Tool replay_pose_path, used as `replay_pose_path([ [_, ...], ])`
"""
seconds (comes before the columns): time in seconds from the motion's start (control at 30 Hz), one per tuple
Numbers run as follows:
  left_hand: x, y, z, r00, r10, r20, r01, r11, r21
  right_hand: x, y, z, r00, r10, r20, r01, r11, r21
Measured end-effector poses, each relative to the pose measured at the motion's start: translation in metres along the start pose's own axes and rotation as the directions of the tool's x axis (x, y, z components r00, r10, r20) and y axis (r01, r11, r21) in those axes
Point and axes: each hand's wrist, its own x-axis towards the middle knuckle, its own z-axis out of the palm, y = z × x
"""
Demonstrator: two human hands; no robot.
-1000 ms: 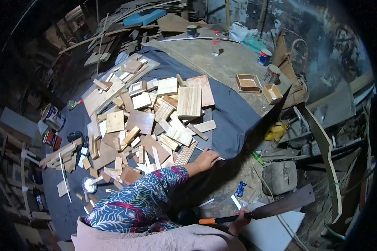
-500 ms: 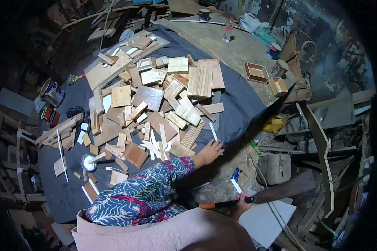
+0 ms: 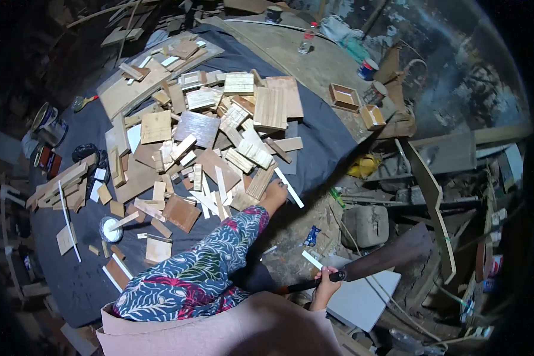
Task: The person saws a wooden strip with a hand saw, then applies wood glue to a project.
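Note:
My left hand [image 3: 273, 193] is at the near right edge of the wood pile, fingers curled in against a narrow white strip [image 3: 289, 188], which slants down to the right. The patterned sleeve [image 3: 202, 264] of that arm crosses over the cloth. Lower right, my right hand [image 3: 325, 286] is closed around the handsaw [image 3: 391, 252] where its dark handle meets the blade. The saw blade points away to the right. A short white strip [image 3: 312, 259] sticks up from the same hand, by the thumb.
Wood offcuts [image 3: 196, 129] are heaped on a dark cloth [image 3: 323, 133]. A glue pot [image 3: 111, 229] with a stick stands on the left. Two small wooden boxes [image 3: 345, 97], a bottle [image 3: 306, 39] and paint cans are at the back right. A white board [image 3: 362, 299] lies beneath the saw.
My left hand has gone from lying spread over the white strip to curled at its side, and the strip has turned slightly. My right hand still holds the saw. The view has shifted right.

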Motion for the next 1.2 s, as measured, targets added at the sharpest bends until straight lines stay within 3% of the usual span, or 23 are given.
replay_pose_path([
  [0.13, 0.027, -0.027, 0.029, 0.995, -0.068, -0.068, 0.069, 0.997, 0.014, 0.05, 0.004, 0.039, 0.986, 0.053, 0.158, -0.063, 0.996, 0.063],
  [0.17, 0.006, 0.006, 0.012, 0.984, -0.174, 0.025, 0.176, 0.96, -0.22, 0.067, 0.003, 0.054, 0.979, 0.016, 0.201, -0.031, 0.997, 0.072],
  [0.2, 0.002, -0.007, 0.023, 0.995, -0.104, 0.002, 0.097, 0.916, -0.39, 0.075, 0.004, 0.065, 0.97, -0.006, 0.243, -0.013, 0.997, 0.078],
  [0.23, -0.014, -0.004, 0.01, 0.985, 0.166, 0.04, -0.154, 0.963, -0.221, 0.081, -0.006, 0.08, 0.932, 0.033, 0.362, -0.08, 0.99, 0.117],
  [0.27, -0.053, 0.043, -0.025, 0.986, 0.043, 0.164, -0.004, 0.974, -0.227, 0.086, -0.023, 0.094, 0.88, 0.055, 0.471, -0.141, 0.979, 0.149],
  [0.3, -0.065, 0.041, -0.036, 0.945, 0.18, 0.274, -0.128, 0.972, -0.196, 0.091, -0.036, 0.106, 0.833, 0.08, 0.547, -0.171, 0.978, 0.117],
  [0.33, -0.08, 0.037, -0.047, 0.893, 0.417, 0.17, -0.425, 0.905, 0.016, 0.094, -0.047, 0.117, 0.783, 0.1, 0.614, -0.191, 0.978, 0.085],
  [0.43, -0.113, 0.039, -0.083, 0.865, 0.483, 0.137, -0.498, 0.861, 0.106, 0.088, -0.069, 0.149, 0.633, 0.128, 0.764, -0.183, 0.983, -0.013],
  [0.5, -0.133, 0.041, -0.102, 0.973, 0.232, -0.004, -0.232, 0.969, -0.084, 0.073, -0.078, 0.172, 0.499, 0.133, 0.857, -0.155, 0.986, -0.062],
  [0.53, -0.137, 0.036, -0.113, 0.974, 0.22, -0.056, -0.223, 0.972, -0.074, 0.065, -0.083, 0.185, 0.45, 0.139, 0.882, -0.158, 0.985, -0.075],
  [0.6, -0.145, 0.025, -0.137, 0.995, -0.056, 0.087, 0.085, 0.924, -0.373, 0.048, -0.088, 0.204, 0.314, 0.158, 0.936, -0.04, 0.987, -0.153],
  [0.73, -0.184, 0.006, -0.2, 0.986, -0.132, -0.102, 0.054, 0.83, -0.555, 0.012, -0.089, 0.237, 0.08, 0.113, 0.99, 0.065, 0.991, -0.119],
  [0.8, -0.208, -0.008, -0.227, 0.905, -0.18, -0.386, 0.014, 0.918, -0.395, 0.001, -0.085, 0.251, -0.009, 0.114, 0.993, 0.096, 0.989, -0.113],
  [0.87, -0.227, -0.002, -0.237, 0.861, -0.218, -0.46, 0.061, 0.941, -0.333, -0.016, -0.084, 0.257, -0.098, 0.158, 0.983, 0.124, 0.982, -0.145],
  [0.9, -0.235, 0.019, -0.232, 0.815, 0.018, -0.579, -0.012, 1.0, 0.013, -0.025, -0.082, 0.259, -0.155, 0.171, 0.973, 0.134, 0.979, -0.151],
  [0.93, -0.241, 0.036, -0.226, 0.753, 0.271, -0.6, -0.045, 0.931, 0.363, -0.042, -0.09, 0.256, -0.156, 0.194, 0.968, 0.133, 0.976, -0.174],
  [1.0, -0.243, 0.045, -0.222, 0.869, 0.225, -0.44, -0.126, 0.962, 0.242, -0.061, -0.086, 0.257, -0.239, 0.241, 0.941, 0.13, 0.968, -0.215],
  [1.07, -0.244, 0.037, -0.219, 0.895, 0.195, -0.401, -0.1, 0.964, 0.246, -0.074, -0.079, 0.258, -0.254, 0.239, 0.937, 0.196, 0.962, -0.192],
  [1.1, -0.248, 0.03, -0.221, 0.896, 0.202, -0.395, -0.109, 0.963, 0.247, -0.081, -0.081, 0.257, -0.193, 0.249, 0.949, 0.184, 0.959, -0.214],
  [1.13, -0.257, 0.02, -0.224, 0.852, 0.178, -0.493, -0.069, 0.971, 0.231, -0.087, -0.083, 0.257, -0.128, 0.256, 0.958, 0.17, 0.957, -0.233],
  [1.17, -0.265, 0.008, -0.231, 0.799, 0.151, -0.583, -0.031, 0.977, 0.21, -0.078, -0.058, 0.267, -0.033, 0.094, 0.995, 0.36, 0.93, -0.076],
  [1.2, -0.274, -0.003, -0.24, 0.771, -0.08, -0.632, -0.009, 0.99, -0.138, -0.065, -0.033, 0.278, 0.03, -0.083, 0.996, 0.55, 0.834, 0.053],
])
